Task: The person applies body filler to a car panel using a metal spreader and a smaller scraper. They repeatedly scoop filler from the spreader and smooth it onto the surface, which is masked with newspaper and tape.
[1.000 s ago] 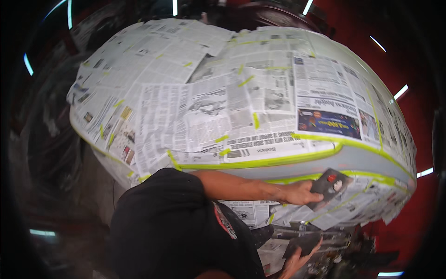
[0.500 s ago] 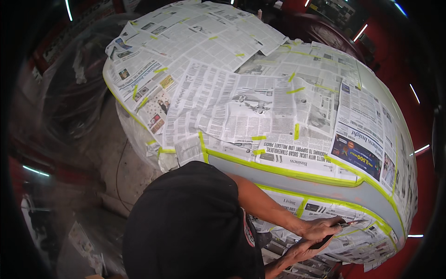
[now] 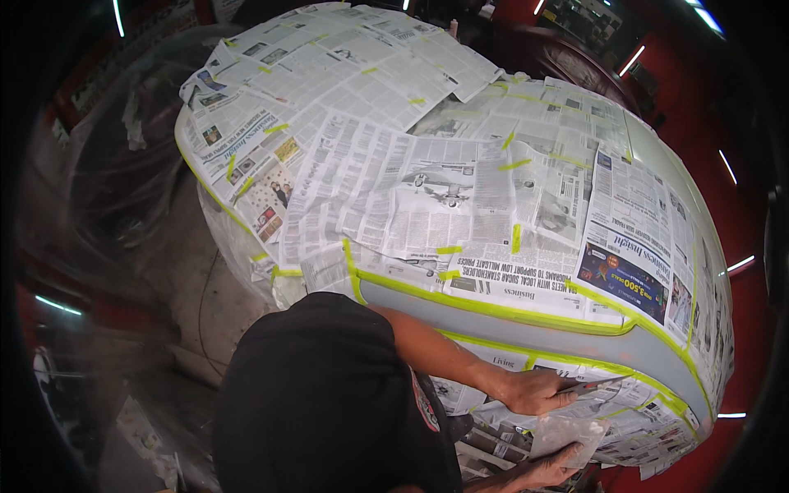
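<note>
My left hand is closed around a thin flat blade-like tool, which points right towards the car's grey bumper. Just below it, my right hand grips a pale, smeared flat plate by its lower edge. The two hands are apart. In front of them runs a bare grey bumper strip with faint pinkish patches, bordered by yellow-green masking tape. Newspaper sheets cover the car body above and below this strip.
Clear plastic sheeting drapes over something dark at the left. Concrete floor shows beside the car. My black-shirted shoulder fills the lower middle. A dark red curved panel stands at the back, and a red wall or floor surface lies right.
My hands have separated: the left has drawn back slightly left with the tool, and the right has dropped lower, turning the plate's pale face into view. The view has shifted a little.
</note>
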A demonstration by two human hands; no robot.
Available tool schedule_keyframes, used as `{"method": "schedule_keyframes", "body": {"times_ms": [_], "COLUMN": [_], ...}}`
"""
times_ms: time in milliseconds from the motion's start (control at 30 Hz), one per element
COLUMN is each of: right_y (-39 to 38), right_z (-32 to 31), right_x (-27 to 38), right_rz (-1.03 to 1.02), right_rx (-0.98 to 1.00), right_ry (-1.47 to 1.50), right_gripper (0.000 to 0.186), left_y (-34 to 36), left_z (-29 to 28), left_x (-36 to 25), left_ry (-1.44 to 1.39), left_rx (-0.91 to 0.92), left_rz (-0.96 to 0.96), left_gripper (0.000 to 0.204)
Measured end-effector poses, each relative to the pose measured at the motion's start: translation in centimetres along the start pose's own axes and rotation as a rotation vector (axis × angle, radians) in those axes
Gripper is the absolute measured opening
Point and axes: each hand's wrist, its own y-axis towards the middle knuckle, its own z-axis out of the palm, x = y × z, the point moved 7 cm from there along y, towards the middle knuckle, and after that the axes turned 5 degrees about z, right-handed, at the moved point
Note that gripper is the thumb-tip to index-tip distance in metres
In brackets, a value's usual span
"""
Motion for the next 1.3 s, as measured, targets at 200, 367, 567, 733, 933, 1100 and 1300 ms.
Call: {"method": "schedule_keyframes", "body": {"times_ms": [200,367,567,733,933,1100,1300], "right_y": [-0.4,-2.1,-3.7,-3.5,-2.1,-1.0,-1.9], "right_z": [0.9,-0.5,-4.5,-11.9,-12.8,-10.8,-9.7], "right_x": [-3.9,-5.8,-7.3,-7.5,-5.0,-2.4,0.9], "right_rz": [0.131,0.215,0.287,0.302,0.181,0.084,0.126], "right_rx": [0.155,0.205,0.169,0.012,0.047,0.149,0.432], "right_ry": [0.179,0.236,0.244,0.284,0.498,0.455,0.280], "right_gripper": [0.056,0.057,0.058,0.059,0.063,0.050,0.029], "left_y": [-1.0,1.6,5.1,6.2,4.0,3.7,2.3], "left_z": [7.0,8.0,9.7,12.3,8.4,8.0,7.8], "left_x": [-1.6,-3.0,0.0,3.3,1.5,0.6,0.9], "left_ry": [-0.070,0.022,-0.067,-0.847,-1.563,-1.643,-1.357], "left_rx": [-0.116,0.061,0.182,0.342,0.494,0.507,0.506], "left_rz": [0.392,0.134,-0.074,-0.267,-0.573,-0.453,-0.443], "left_gripper": [0.055,0.050,0.070,0.057,0.061,0.082,0.084]}}
